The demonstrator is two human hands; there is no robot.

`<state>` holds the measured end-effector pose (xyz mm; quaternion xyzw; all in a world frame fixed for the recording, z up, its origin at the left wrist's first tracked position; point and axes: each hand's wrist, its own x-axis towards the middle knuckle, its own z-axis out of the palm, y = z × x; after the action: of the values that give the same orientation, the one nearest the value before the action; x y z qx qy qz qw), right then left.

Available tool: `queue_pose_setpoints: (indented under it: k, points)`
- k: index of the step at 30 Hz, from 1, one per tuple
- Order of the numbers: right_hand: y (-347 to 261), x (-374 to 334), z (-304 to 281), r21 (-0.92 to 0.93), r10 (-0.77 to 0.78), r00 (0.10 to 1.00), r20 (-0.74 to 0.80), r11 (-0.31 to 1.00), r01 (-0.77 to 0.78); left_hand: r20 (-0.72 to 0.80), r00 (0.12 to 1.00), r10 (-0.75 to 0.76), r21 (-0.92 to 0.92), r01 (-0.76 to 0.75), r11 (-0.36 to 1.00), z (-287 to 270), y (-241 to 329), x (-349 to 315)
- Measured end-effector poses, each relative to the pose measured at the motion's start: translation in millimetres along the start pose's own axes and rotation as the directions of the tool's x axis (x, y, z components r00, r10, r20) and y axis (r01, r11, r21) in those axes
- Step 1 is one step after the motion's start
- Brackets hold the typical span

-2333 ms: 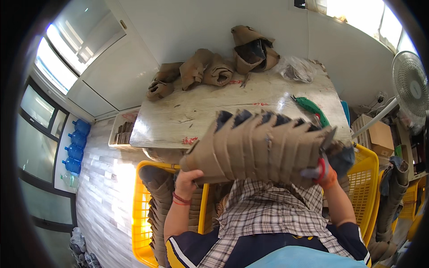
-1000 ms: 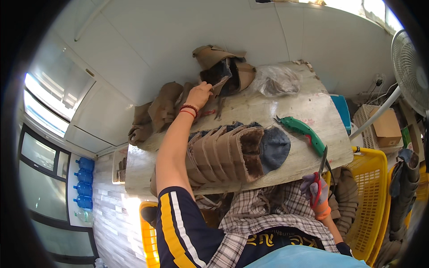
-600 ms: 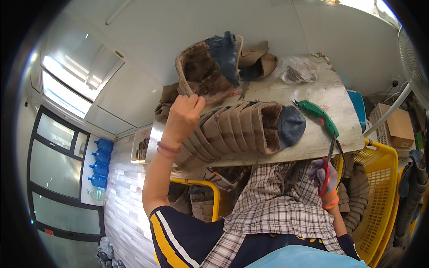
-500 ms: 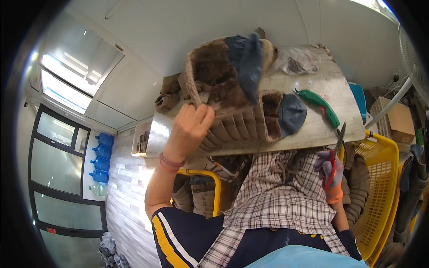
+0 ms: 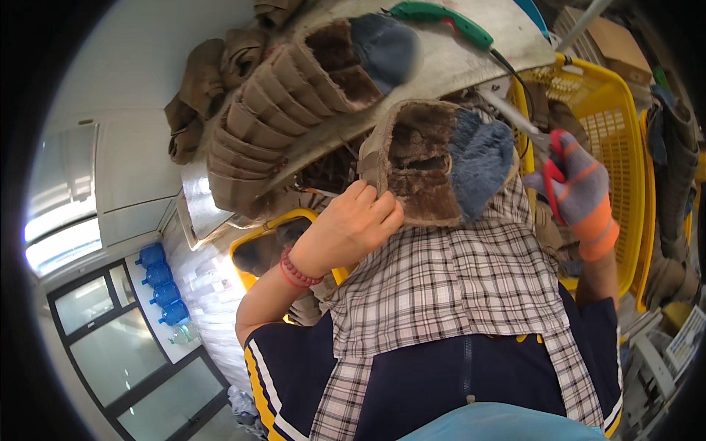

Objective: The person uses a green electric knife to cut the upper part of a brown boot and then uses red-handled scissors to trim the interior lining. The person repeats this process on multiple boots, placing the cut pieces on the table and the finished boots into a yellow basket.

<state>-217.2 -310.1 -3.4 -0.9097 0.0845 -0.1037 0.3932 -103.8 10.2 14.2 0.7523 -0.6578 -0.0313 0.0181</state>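
Nearest, a light-blue shape, cut off by the lower edge, overlaps a black-and-white checked fabric apron. Above the apron, the bare left hand pinches the left edge of a brown, plush-lined piece with a rounded blue-grey fuzzy end; the thumb is hidden, and contact with the apron cannot be told. The right hand, in a purple-and-orange glove, curls round red-handled metal scissors, their blades blurred. A yellow plastic basket stands partly behind it. Beyond, nested brown pieces lie on the pale worn table, near a green handheld tool touching the top edge.
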Motion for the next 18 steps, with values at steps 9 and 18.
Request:
queue_pose_setpoints:
  k: [9,18]
  points:
    - [-15,60,48,-0.507,0.035,0.745,0.666,0.754,0.417,-0.021,0.999,0.041,-0.118,-0.043,0.992,70,-5,2]
    - [-20,91,122,-0.396,0.135,0.393,0.909,0.571,0.719,-0.050,0.998,0.031,-0.119,-0.037,0.992,72,-8,-7]
